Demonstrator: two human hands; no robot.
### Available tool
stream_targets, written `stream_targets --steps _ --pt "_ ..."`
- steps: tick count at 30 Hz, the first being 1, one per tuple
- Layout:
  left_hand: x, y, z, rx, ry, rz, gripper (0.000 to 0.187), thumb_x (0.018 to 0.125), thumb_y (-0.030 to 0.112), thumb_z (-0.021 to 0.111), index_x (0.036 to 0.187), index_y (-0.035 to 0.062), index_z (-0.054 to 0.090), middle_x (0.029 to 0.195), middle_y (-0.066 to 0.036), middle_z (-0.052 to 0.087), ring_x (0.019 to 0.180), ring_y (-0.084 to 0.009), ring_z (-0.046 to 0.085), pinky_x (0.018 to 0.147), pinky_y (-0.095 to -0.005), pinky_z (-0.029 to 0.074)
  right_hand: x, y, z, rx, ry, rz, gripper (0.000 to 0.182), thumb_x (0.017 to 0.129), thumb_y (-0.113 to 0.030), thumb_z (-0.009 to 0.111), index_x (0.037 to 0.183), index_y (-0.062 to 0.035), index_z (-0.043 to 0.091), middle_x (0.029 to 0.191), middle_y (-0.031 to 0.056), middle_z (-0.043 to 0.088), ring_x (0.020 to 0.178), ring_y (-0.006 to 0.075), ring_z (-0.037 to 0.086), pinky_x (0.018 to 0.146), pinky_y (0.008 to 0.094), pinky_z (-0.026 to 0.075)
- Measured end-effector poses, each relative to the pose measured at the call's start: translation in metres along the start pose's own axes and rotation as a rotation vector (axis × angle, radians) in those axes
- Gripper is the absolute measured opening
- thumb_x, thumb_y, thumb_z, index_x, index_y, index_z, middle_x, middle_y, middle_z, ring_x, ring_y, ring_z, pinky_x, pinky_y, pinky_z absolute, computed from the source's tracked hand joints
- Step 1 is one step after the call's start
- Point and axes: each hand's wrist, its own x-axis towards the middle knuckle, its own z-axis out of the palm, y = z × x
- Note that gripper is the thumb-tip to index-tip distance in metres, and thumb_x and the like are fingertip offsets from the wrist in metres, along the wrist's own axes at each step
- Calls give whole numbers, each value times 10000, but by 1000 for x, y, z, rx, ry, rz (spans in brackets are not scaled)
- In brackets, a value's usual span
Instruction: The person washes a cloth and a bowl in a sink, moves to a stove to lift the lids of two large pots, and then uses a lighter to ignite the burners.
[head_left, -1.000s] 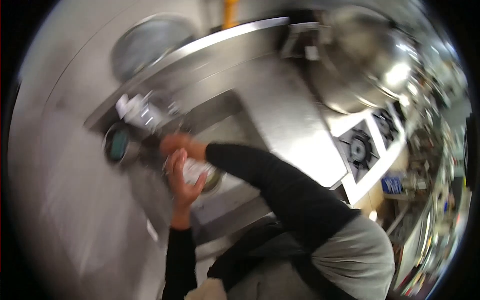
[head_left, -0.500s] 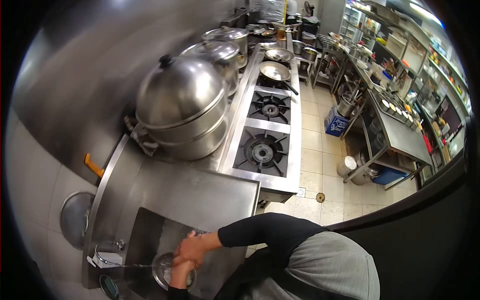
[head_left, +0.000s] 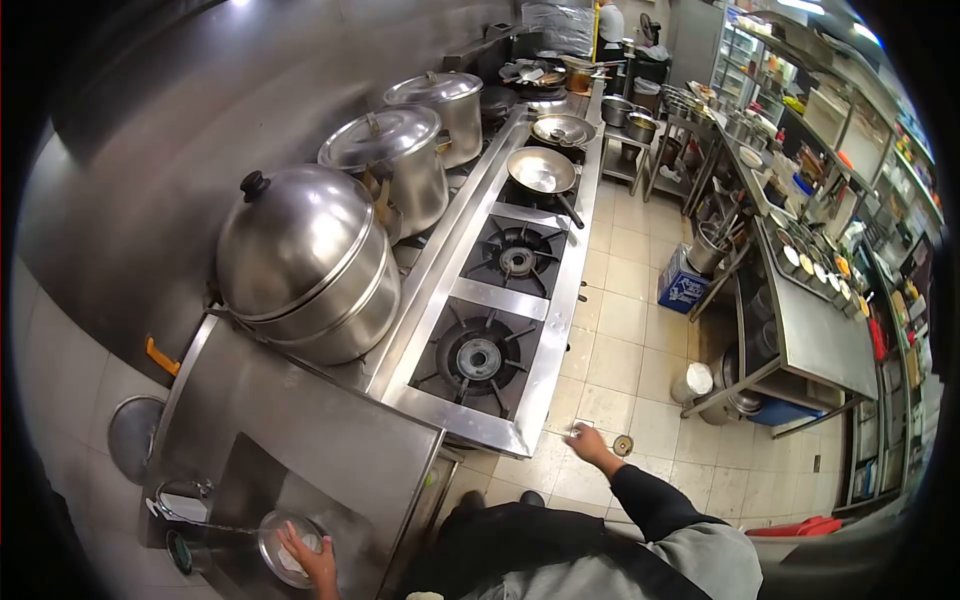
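**One hand in the sink, the other swung out over the kitchen floor**

A head camera with a strong fisheye looks down a long steel cooking line. Nearest, at the bottom edge, are the person's grey top and black sleeves.

The left hand is down in the sink, at the near left corner of the steel counter. Its fingers are spread and lie on something pale inside a round metal bowl; whether they grip it or only press on it cannot be told. A thin stream of water runs from the tap at the sink's left edge towards the bowl, so the bowl seems set there to catch it.

The right hand is held out well away from the sink, over the tiled floor off the counter's front corner. It is loosely curled; something small may be pinched in the fingers, but the picture is too small to tell. Just beyond it a round floor drain is set in the tiles.

Farther along the counter, a large domed steamer stands against the back wall beside two empty gas burners. Past these, two lidded stockpots stand at the back edge and a wok rests on the next burner.

Across the aisle, a steel prep table carries small containers along its edge.
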Motion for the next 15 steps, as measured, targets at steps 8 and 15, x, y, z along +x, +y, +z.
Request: stream_targets --steps 8,15 --pt "38 209 77 -281 70 543 793 771 253 720 1433 30 344 1506 -226 232 1375 -428 278 1080 -544 308 -126 227 -70 -491 -33 584 275 752 -218 606 886 9 684 974 229 664 941 376 639 822 434 518" --pt "73 413 132 -398 19 919 749 823 238 724 1427 4 349 1496 -220 281 1372 -385 303 1108 -493 270 -152 213 -124 106 -195 1010 579 698 -259 721 1179 44 608 1207 246 609 858 374 668 744 441 547"
